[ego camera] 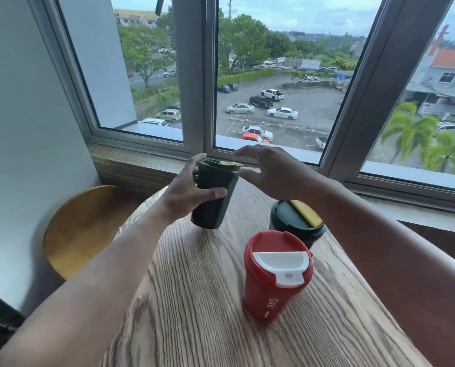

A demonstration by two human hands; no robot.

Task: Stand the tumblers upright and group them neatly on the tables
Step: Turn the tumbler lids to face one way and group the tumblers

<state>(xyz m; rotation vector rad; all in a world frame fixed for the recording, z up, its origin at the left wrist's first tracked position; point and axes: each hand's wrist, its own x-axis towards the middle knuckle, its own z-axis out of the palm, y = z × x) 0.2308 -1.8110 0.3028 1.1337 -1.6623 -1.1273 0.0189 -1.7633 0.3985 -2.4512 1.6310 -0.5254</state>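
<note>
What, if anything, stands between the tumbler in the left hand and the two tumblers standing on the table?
Nothing visible. Bare wooden table lies between the dark green tumbler in the left hand and the red tumbler and other green tumbler.

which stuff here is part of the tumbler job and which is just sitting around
Job: dark green tumbler in the left hand grip; second green tumbler; red tumbler; table; right hand.
Lying about: round wooden stool; window.

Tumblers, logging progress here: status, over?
Left hand grips tilted dark green tumbler; right hand open beside its lid. Red tumbler, second green tumbler upright. Nothing blocking.
</note>
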